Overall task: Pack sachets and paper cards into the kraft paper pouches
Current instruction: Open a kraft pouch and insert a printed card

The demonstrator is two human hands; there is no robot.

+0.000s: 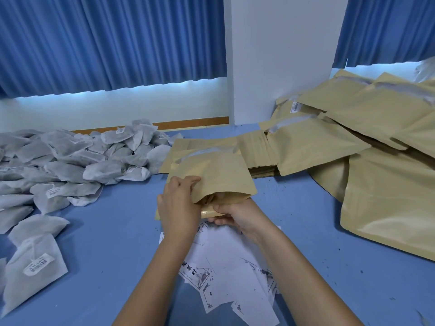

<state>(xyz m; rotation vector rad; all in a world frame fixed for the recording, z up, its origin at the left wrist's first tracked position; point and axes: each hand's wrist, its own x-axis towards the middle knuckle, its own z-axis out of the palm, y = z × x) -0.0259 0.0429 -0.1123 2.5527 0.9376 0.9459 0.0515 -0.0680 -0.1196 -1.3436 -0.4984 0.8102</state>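
The kraft pouch in hand looks mid-fill, its mouth turned toward the person and pulled apart. The left hand curls its fingers over the upper lip at the pouch's left corner and lifts it. The right hand pinches the lower lip between thumb and fingers and holds it down near the table, so both hands are clenched on the same pouch and neither carries a sachet or a card. Something brownish shows inside the mouth, but the shadow there makes it hard to say whether anything has gone in yet.

Just under the wrists lies a loose scatter of printed paper cards, within easy reach. To the left spreads a large heap of grey sachets, so plenty is left to pack. Behind the held pouch sits a stack of flat pouches, which look unused. Further right a slumped pile of pouches shows pale contents at open mouths; I judge these already packed. The job seems well begun but far from finished.
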